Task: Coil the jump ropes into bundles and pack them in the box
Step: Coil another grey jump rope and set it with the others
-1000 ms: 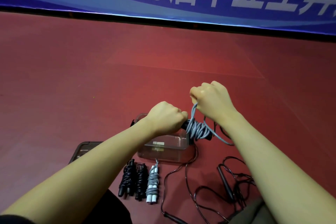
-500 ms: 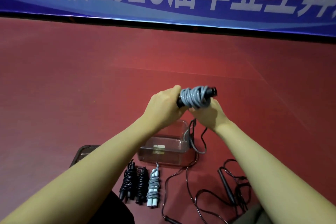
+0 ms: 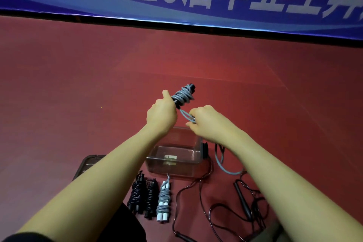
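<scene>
At the centre of the frame a grey rope [image 3: 183, 95] is being wound around black handles, which are held tilted, their top leaning to the right. The left hand [image 3: 162, 114] is closed in a fist around the lower part of the handles, thumb raised. Just right of it, the right hand [image 3: 205, 122] pinches a loose loop of the same rope between curled fingers; the rest of the cord hangs behind the right forearm and curves down to the floor [image 3: 78, 84] at lower right. The step in hand appears to be coiling, nearly finished. The next move probably calls for the remaining tail to be wrapped and tucked so the bundle holds. Below the hands, one clear box [image 3: 174, 167] is seen, seemingly empty of ropes. In front of it, at lower centre, three finished bundles [image 3: 150, 198] are laid side by side: two black, one grey with white handles. At lower right, uncoiled black ropes [image 3: 241, 202] are tangled; their number cannot be told. A dark lid [image 3: 88, 163] lies at lower left.
</scene>
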### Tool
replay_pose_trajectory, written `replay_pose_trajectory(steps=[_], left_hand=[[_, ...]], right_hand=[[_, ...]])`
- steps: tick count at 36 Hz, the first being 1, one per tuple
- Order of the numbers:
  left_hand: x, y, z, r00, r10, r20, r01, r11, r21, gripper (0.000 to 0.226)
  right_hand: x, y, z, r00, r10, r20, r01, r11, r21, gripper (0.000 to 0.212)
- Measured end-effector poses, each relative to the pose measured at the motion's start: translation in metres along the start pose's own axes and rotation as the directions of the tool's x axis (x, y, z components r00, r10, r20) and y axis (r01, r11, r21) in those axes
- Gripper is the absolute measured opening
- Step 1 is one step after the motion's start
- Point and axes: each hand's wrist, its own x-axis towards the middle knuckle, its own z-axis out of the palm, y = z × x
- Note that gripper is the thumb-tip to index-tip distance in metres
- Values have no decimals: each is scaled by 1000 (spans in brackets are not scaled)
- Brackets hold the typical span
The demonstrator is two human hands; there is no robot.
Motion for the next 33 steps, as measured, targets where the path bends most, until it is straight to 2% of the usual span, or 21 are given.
replay_pose_trajectory(steps=[3, 7, 12, 14, 16, 18, 20, 24, 26, 29, 33], left_hand=[[0, -8, 6, 999, 28, 25, -32, 987, 156, 19], [-1, -12, 11, 981, 145, 129, -185, 898, 399, 22], [-3, -12, 12, 907, 356, 227, -422, 758, 497, 19], [1, -15, 11, 872, 445, 204, -485, 733, 477, 16], [2, -15, 7, 781, 612, 128, -597, 669, 443, 11], [3, -17, 3, 727, 687, 0, -611, 647, 456, 12], [8, -21, 4, 712, 698, -79, -581, 648, 491, 15], [8, -20, -4, 729, 672, -129, -523, 669, 528, 20], [8, -19, -5, 709, 688, -153, -531, 664, 526, 20], [12, -20, -3, 651, 743, -156, -592, 625, 509, 24], [10, -19, 1, 559, 823, -104, -678, 526, 513, 25]], right_hand=[[-3, -4, -5, 998, -52, -39, 50, 997, -55, 25], [-2, -3, -7, 977, -150, -155, 124, 978, -167, 22], [0, 10, -9, 935, -234, -265, 157, 946, -282, 28], [1, 15, -9, 936, -212, -282, 146, 960, -239, 29], [3, 16, -7, 952, -171, -253, 131, 977, -166, 28], [4, 16, -6, 963, -133, -233, 112, 989, -99, 26], [5, 17, -8, 962, -103, -253, 98, 995, -34, 23], [2, 23, -15, 956, -36, -292, 91, 980, 176, 16], [0, 24, -16, 954, -48, -297, 112, 973, 203, 16], [-3, 28, -16, 948, -65, -312, 140, 965, 223, 15], [-3, 32, -14, 952, 12, -305, 93, 941, 326, 28]])
